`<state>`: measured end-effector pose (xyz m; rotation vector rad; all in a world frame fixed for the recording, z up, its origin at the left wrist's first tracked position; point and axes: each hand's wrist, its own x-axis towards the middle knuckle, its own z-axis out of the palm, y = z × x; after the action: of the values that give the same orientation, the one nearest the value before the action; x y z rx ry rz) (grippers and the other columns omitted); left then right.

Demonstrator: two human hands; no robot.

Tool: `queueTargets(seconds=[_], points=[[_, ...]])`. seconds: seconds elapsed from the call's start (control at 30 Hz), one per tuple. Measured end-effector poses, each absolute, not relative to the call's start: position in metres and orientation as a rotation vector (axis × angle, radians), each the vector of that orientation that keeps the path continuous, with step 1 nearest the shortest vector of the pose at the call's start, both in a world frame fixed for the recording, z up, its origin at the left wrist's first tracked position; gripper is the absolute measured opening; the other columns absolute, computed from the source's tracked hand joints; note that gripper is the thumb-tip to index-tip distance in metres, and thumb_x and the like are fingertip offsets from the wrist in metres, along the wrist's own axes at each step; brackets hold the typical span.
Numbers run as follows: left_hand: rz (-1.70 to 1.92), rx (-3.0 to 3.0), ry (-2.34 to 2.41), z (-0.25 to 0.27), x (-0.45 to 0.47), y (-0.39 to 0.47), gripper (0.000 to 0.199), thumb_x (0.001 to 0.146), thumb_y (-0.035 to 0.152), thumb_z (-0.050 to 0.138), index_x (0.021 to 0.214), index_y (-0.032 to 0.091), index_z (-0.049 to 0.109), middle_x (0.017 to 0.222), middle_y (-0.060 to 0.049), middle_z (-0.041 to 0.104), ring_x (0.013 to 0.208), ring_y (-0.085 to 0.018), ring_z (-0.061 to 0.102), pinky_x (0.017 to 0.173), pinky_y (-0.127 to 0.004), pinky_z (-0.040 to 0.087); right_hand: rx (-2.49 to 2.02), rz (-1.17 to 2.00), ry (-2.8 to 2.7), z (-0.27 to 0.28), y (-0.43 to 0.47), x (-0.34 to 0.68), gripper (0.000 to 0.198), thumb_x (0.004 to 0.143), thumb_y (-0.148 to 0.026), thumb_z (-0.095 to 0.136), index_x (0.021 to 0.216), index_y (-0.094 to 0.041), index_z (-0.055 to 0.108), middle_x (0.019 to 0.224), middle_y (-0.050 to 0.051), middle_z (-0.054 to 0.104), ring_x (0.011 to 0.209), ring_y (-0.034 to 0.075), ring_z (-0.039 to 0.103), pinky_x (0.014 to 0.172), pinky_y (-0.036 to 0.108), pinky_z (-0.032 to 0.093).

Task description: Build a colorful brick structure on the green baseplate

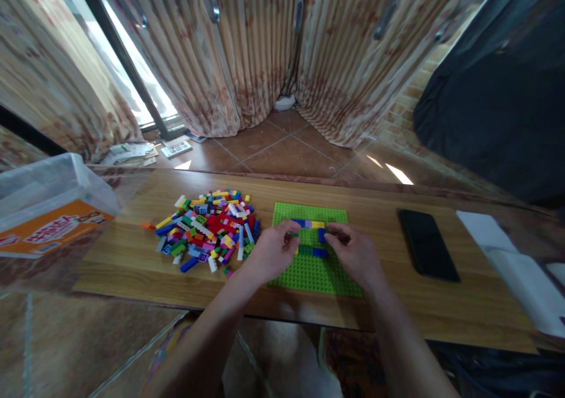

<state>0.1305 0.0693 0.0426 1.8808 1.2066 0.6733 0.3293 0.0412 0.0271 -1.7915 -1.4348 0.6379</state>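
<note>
Wood-grain tbl [123, 262]; tiled flr [265, 145] beyond, patterned curtains [260, 62] behind. Mixed brick pile [207, 227] on L of tbl, dark phone [428, 245] on R. Green baseplate [309, 277] approx. mid-tbl, partial brick outline [315, 224] on it, btwn hands. L hand [274, 251]: thumb/index narrow gap, at outline's L end. R hand [358, 255]: fingertips at blue brick [322, 235], R side. Can't tell if either grips.

I can read nothing for certain: white lettering [55, 228] on the orange label [97, 214] of the clear plastic bin [44, 176] blurs; dark print on the flat white item [176, 149] is too small.
</note>
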Motion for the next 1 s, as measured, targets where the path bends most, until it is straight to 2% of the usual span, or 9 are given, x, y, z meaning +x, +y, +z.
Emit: queueTargets(seconds=[0.27, 0.43, 0.63, 1.0], points=[[0.692, 1.876, 1.202, 0.0432, 0.1291, 0.0704, 0.022, 0.086, 0.017, 0.052, 0.105, 0.018, 0.063, 0.094, -0.003, 0.072, 0.073, -0.014, 0.065, 0.067, -0.024, 0.05, -1.947, 0.365, -1.373, 0.0299, 0.0422, 0.3308, 0.032, 0.08, -0.047, 0.057, 0.081, -0.019, 0.071, 0.078, 0.006, 0.07, 0.067, 0.019, 0.062, 0.067, 0.034, 0.048], [0.716, 1.854, 1.201, 0.0433, 0.1278, 0.0721, 0.022, 0.086, 0.018, 0.052, 0.105, 0.018, 0.063, 0.093, -0.004, 0.072, 0.073, -0.015, 0.065, 0.066, -0.025, 0.051, -1.993, 0.359, -1.458, 0.0261, 0.0423, 0.3287, 0.032, 0.079, -0.052, 0.06, 0.073, -0.021, 0.07, 0.077, 0.005, 0.069, 0.067, 0.02, 0.061, 0.065, 0.033, 0.046], [0.712, 1.889, 1.21, 0.0441, 0.1279, 0.0711, 0.021, 0.087, 0.017, 0.051, 0.105, 0.017, 0.063, 0.094, -0.005, 0.072, 0.074, -0.015, 0.066, 0.068, -0.025, 0.051, -2.085, 0.396, -1.489, 0.0245, 0.0443, 0.3244, 0.028, 0.078, -0.049, 0.064, 0.072, -0.022, 0.07, 0.079, 0.005, 0.067, 0.073, 0.021, 0.062, 0.067, 0.034, 0.045], [0.664, 1.917, 1.253, 0.0451, 0.1288, 0.0682, 0.023, 0.087, 0.015, 0.052, 0.106, 0.015, 0.063, 0.094, -0.005, 0.073, 0.077, -0.016, 0.067, 0.071, -0.026, 0.051, -2.084, 0.489, -1.466, 0.0261, 0.0473, 0.3229, 0.026, 0.077, -0.046, 0.065, 0.071, -0.022, 0.071, 0.073, 0.004, 0.07, 0.068, 0.02, 0.063, 0.064, 0.032, 0.043]])
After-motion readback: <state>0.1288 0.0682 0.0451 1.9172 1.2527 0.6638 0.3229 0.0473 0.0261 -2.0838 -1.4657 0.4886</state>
